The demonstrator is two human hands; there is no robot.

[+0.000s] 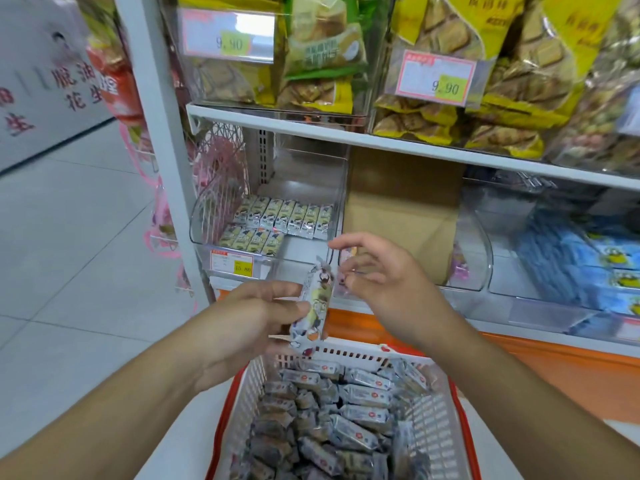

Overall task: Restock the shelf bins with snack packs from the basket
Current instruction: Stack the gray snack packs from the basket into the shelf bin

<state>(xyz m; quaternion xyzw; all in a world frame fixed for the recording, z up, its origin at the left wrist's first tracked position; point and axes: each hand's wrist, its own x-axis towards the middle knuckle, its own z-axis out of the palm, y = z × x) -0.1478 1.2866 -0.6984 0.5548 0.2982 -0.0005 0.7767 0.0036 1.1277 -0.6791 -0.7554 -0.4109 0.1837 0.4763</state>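
Left hand (pixel 256 317) curled round a small stack of snack packs (pixel 313 306), held upright above the basket (pixel 346 355), probably to feed them out one by one. Right hand (pixel 377 271) just beside the stack's top, fingers half-curled, seemingly nothing pinched. Beyond the fingertips, clear bin (pixel 204 216) holding neat rows, front row unfinished.

price tags (pixel 230 38) — 9.90, lower tag (pixel 232 265) — 15.80

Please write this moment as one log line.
left hand: holds snack packs | right hand: open beside them | basket: full | bin: part-filled
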